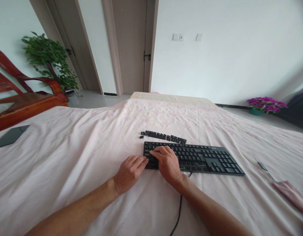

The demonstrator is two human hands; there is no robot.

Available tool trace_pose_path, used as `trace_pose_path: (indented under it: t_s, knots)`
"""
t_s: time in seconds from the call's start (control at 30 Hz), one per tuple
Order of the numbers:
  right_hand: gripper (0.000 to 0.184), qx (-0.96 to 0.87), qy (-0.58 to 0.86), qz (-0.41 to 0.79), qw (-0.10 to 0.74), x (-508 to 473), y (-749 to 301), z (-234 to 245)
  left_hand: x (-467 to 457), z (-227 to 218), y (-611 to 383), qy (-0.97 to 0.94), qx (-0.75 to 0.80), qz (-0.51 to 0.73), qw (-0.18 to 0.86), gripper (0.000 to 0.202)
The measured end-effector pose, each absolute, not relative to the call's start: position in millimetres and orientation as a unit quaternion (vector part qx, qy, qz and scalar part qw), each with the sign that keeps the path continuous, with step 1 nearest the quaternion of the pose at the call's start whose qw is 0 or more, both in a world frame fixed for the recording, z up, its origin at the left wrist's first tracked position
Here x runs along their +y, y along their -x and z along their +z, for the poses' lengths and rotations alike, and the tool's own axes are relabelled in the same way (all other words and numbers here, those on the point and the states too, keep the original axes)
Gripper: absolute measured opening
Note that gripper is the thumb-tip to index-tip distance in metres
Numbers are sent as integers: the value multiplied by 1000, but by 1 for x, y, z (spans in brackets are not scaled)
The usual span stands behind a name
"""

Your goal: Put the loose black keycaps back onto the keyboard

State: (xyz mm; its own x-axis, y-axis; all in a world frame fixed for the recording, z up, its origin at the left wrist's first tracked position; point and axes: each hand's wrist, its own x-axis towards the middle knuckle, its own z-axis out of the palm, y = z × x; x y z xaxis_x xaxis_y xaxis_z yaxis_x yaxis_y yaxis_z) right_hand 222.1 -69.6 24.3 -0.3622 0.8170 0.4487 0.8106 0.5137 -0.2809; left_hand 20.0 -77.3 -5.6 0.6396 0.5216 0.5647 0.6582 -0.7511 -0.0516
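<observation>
A black keyboard [216,160] lies on the pink cloth, its cable running toward me. Along its near side, several key positions show bare sockets without caps. My left hand [130,172] is at the keyboard's left end, fingers closed together on the edge. Over the left-hand keys, my right hand [167,164] is bent with its fingertips drawn together at one spot; what they grip is hidden. Just beyond the keyboard, removed black keycaps [157,135] lie in an uneven line with a spacebar-like long cap. One small loose keycap [141,137] sits apart at the left.
A floral pink cloth [92,141] covers the wrinkled surface. A dark flat tablet-like object [12,136] lies far left. On the right are a small dark piece on a cord [262,166] and a folded pink fabric [290,193]. A wooden chair [30,101] stands left.
</observation>
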Motion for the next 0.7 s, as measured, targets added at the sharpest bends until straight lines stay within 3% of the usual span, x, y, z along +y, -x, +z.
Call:
trace_pose_path:
  t_s: [0.4, 0.57, 0.7]
  knots:
    - [18, -868, 458, -59, 180, -82, -220, 21, -78, -3, -23, 901, -313, -278, 113, 28]
    - [19, -871, 461, -61, 158, -87, -216, 23, -77, -4, -24, 902, -316, -279, 92, 27]
    - [29, -851, 481, -23, 208, -87, -220, 19, -76, -7, -22, 897, -322, -293, 72, 29]
